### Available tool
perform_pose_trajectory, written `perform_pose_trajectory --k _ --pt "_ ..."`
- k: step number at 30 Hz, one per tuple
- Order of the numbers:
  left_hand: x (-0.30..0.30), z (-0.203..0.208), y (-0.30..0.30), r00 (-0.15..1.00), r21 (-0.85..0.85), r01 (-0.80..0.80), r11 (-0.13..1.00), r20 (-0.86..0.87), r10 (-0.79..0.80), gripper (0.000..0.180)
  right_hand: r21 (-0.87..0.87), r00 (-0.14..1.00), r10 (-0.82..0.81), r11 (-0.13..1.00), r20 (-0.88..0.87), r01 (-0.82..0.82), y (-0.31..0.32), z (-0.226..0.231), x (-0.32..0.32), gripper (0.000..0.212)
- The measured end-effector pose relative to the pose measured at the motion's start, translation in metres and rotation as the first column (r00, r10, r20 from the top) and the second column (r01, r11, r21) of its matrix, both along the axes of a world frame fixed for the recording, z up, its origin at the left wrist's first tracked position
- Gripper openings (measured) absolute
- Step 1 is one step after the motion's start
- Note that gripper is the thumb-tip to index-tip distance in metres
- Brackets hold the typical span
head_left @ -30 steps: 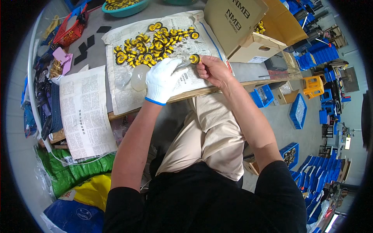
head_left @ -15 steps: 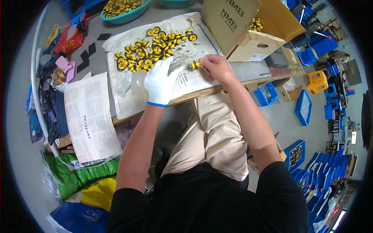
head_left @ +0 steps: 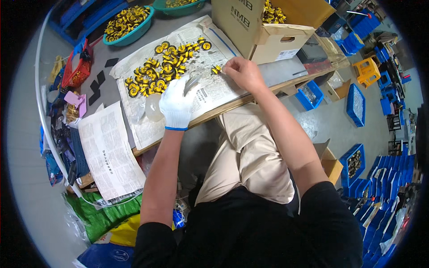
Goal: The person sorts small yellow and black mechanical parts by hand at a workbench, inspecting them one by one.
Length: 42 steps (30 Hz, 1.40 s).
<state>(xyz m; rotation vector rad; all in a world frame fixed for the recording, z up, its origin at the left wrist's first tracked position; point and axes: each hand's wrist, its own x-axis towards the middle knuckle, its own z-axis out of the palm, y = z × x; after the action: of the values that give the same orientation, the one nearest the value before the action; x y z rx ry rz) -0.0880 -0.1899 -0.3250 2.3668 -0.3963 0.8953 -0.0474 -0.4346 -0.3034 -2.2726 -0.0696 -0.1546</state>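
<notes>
My left hand [head_left: 175, 102], in a white knitted glove with a blue cuff edge, is closed near the front of the newspaper [head_left: 223, 91]. From between its thumb and fingers sticks a thin greyish, shiny piece [head_left: 192, 84], whose kind I cannot make out. My bare right hand [head_left: 245, 75] pinches a small yellow-and-black wheel-like part [head_left: 216, 70] at its fingertips, just above the paper. Left of and beyond my hands lies a loose pile of such yellow-and-black parts [head_left: 166, 67]. A clear plastic bag [head_left: 153, 110] rests beside the gloved hand.
Teal basins [head_left: 127, 40] of the parts stand at the back left. An open cardboard box [head_left: 281, 42] with more parts is at the right. A red basket [head_left: 78, 71], black pads [head_left: 94, 97] and a newspaper sheet [head_left: 109, 152] over the edge lie left. Blue trays [head_left: 356, 105] sit on the floor.
The whole view has shifted a little. My right hand still pinches the yellow-and-black part, which has turned and sits slightly farther from the gloved hand. The left hand keeps its grip.
</notes>
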Motion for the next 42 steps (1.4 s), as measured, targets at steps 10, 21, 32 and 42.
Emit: perform_pose_trajectory --k 10,21,32,42 --pt "-0.001 0.002 -0.005 1.0 0.029 -0.006 1.0 0.029 0.005 0.036 -0.207 0.976 0.142 0.972 0.162 -0.107 0.005 -0.016 0.009 0.039" --pt "-0.002 0.006 -0.005 0.999 -0.139 -0.042 0.989 0.014 0.044 0.035 -0.089 0.981 0.147 0.987 0.124 -0.136 0.016 0.006 -0.01 0.015" --pt "-0.003 0.007 -0.003 0.999 -0.16 -0.054 0.986 0.002 0.055 0.035 -0.252 0.866 0.327 0.937 0.379 -0.243 0.065 -0.003 -0.002 0.02" --pt "-0.003 0.004 -0.004 0.998 -0.105 -0.069 0.992 -0.008 0.069 0.037 -0.234 0.85 0.302 0.948 0.431 -0.218 0.055 -0.004 0.006 0.012"
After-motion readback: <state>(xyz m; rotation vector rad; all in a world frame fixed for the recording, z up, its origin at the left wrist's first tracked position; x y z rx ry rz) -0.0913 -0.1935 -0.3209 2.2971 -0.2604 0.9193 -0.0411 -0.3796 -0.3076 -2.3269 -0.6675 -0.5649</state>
